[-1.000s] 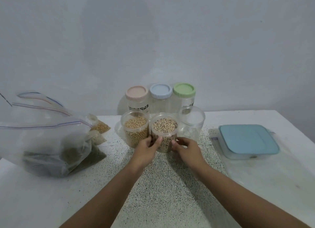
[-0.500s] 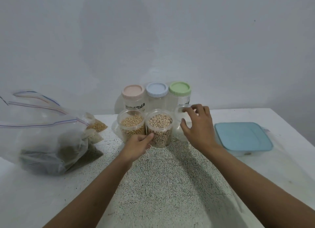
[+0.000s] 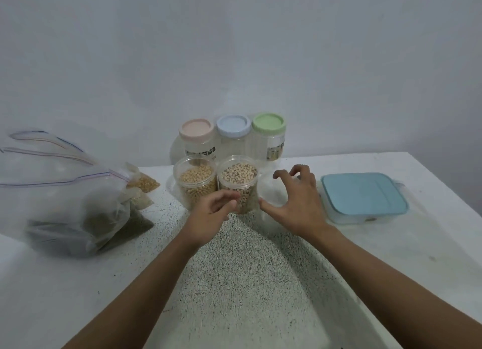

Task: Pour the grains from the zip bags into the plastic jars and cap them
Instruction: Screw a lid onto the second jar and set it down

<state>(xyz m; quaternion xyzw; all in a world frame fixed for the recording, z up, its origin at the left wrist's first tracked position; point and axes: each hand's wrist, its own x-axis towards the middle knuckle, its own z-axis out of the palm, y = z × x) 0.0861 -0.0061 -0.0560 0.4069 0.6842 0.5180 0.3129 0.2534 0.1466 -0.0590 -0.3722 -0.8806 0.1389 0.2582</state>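
Left hand [image 3: 211,215]: fingers loosely curled, holding nothing; fingertips at the near wall of the speckled-bean jar [image 3: 238,179], contact not discernible.

Right hand [image 3: 297,202]: fingers spread and arched round the empty jar [image 3: 271,192], thumb low at its near left side, index hooked above the rim; pressed on the clear wall or just off it, cannot tell.

Empty jar: clear plastic, uncapped, upright, outline blurred; inside the right hand's span, just right of the left fingertips.

Speckled-bean jar: uncapped, nearly full, upright; between the two hands, directly beyond the left fingertips, just left of the right thumb.

Pale-bean jar [image 3: 197,181]: uncapped, nearly full, upright; just left of the left fingertips, hard against the speckled-bean jar.

Pink-lidded jar [image 3: 197,129], blue-lidded jar [image 3: 234,125], green-lidded jar [image 3: 268,122]: clear, capped, side by side in a row; beyond both hands, behind the uncapped jars, at the wall.

Zip bag [image 3: 60,200]: large, clear, slumped on its side; well left of the left hand. Inside, smaller bags [image 3: 144,183] of yellow kernels, pale grain and dark green grain.

Flat box [image 3: 363,194]: pale blue lid on; just right of the right hand.

Table [image 3: 260,283]: white, dark-flecked under both forearms.
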